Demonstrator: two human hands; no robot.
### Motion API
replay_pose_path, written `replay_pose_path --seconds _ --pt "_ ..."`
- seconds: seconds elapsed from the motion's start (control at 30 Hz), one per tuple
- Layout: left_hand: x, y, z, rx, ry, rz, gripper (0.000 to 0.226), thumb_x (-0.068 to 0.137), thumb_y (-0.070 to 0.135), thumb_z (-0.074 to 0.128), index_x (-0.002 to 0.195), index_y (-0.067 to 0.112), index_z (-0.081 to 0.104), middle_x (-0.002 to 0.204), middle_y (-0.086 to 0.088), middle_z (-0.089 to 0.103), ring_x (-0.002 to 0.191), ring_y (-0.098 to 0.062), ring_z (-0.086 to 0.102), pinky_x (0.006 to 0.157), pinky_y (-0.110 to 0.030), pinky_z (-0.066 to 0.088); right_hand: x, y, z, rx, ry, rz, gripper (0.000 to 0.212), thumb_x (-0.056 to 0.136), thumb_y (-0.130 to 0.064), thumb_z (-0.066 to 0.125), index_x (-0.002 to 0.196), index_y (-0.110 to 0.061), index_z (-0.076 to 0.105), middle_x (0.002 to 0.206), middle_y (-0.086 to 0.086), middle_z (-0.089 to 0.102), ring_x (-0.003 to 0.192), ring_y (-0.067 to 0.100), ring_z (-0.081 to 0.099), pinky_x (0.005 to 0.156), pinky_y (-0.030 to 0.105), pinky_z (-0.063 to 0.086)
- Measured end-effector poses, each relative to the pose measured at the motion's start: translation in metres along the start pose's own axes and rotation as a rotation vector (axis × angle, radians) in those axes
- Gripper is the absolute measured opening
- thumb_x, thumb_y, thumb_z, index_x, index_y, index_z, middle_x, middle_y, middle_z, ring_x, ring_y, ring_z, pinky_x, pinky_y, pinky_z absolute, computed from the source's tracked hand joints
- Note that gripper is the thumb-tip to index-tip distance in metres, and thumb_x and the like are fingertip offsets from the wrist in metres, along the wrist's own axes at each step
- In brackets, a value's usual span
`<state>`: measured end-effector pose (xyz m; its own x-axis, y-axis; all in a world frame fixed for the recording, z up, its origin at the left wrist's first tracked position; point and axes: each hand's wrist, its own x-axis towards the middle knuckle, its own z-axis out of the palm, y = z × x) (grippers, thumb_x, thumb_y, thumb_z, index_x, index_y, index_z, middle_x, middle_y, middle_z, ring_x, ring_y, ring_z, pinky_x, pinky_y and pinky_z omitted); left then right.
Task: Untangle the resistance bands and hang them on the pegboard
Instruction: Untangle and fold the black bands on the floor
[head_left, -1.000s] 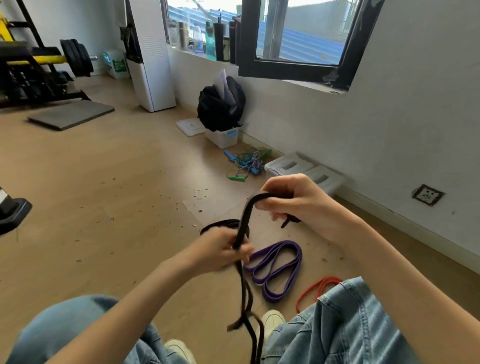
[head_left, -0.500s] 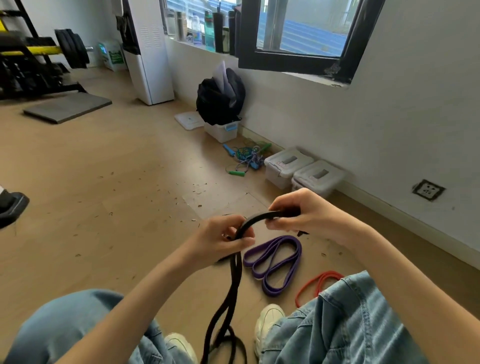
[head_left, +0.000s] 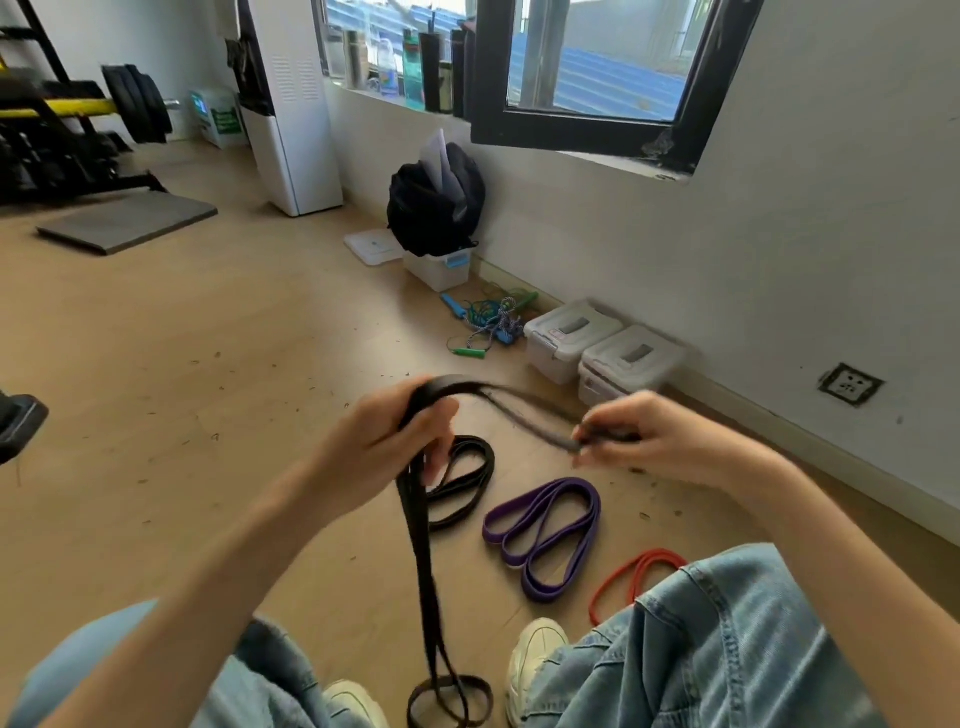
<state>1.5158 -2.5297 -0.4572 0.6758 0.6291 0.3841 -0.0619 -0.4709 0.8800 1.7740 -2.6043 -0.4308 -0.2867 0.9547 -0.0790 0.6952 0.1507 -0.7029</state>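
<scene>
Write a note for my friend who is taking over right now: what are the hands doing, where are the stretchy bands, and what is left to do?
Left hand grips the black band at its top bend; the rest hangs down between the knees.
Right hand pinches the same band's other stretch, pulled out sideways.
On the floor ahead: a second black band, the purple band, and the red band, partly hidden by the right knee. All three lie separate.
Done: the floor bands look untangled.
Left: finish straightening the held band, then hang all four. No pegboard is in view, so find it first.
</scene>
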Motion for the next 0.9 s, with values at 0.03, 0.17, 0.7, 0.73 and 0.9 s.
replay_pose_path --seconds 0.03,0.17,0.7,0.73,0.9 --pt "0.003 0.01 0.001 0.066 -0.06 0.007 0.022 0.089 0.041 0.049 0.076 0.025 0.053 0.057 0.011 0.053 0.045 -0.002 0.047 0.047 -0.022 0.041 -0.001 0.0 0.008 0.056 -0.084 0.024 0.022 0.081 -0.006 0.07 0.101 -0.013 0.065 0.079 -0.018 0.065 0.075 -0.007 0.058 0.071 0.017 0.044" --pt "0.011 0.021 0.018 0.39 -0.304 0.014 0.025 0.094 0.018 0.052 0.076 0.034 0.045 0.057 0.014 0.048 0.048 0.003 0.048 0.048 -0.01 0.035 0.008 -0.022 0.039 0.376 -0.157 -0.119 0.03 0.084 0.0 0.063 0.113 0.004 0.056 0.109 0.019 0.062 0.107 0.021 0.058 0.098 0.037 0.043" --pt "-0.002 -0.039 0.014 0.309 0.138 -0.144 0.022 0.095 0.008 0.043 0.083 0.014 0.061 0.079 0.003 0.065 0.074 -0.009 0.065 0.072 -0.032 0.049 0.001 -0.008 0.015 0.636 0.2 -0.14 0.008 0.086 -0.002 0.049 0.085 0.0 0.057 0.07 0.0 0.058 0.065 0.017 0.055 0.072 0.03 0.05" --pt "0.007 -0.024 0.006 0.373 0.13 -0.05 0.019 0.096 0.012 0.044 0.087 0.01 0.061 0.082 0.002 0.067 0.075 -0.016 0.065 0.071 -0.031 0.05 0.0 -0.004 0.021 0.552 0.141 -0.092 0.006 0.083 0.0 0.055 0.087 0.001 0.059 0.073 0.004 0.061 0.069 0.018 0.058 0.071 0.027 0.051" --pt "0.026 0.017 0.002 0.593 -0.115 0.135 0.01 0.092 0.018 0.053 0.085 0.02 0.047 0.065 0.014 0.054 0.053 0.0 0.054 0.055 -0.02 0.047 0.013 -0.018 0.038 0.718 0.033 -0.141 0.011 0.078 -0.002 0.061 0.089 -0.001 0.062 0.075 0.007 0.062 0.068 0.016 0.06 0.071 0.025 0.052"
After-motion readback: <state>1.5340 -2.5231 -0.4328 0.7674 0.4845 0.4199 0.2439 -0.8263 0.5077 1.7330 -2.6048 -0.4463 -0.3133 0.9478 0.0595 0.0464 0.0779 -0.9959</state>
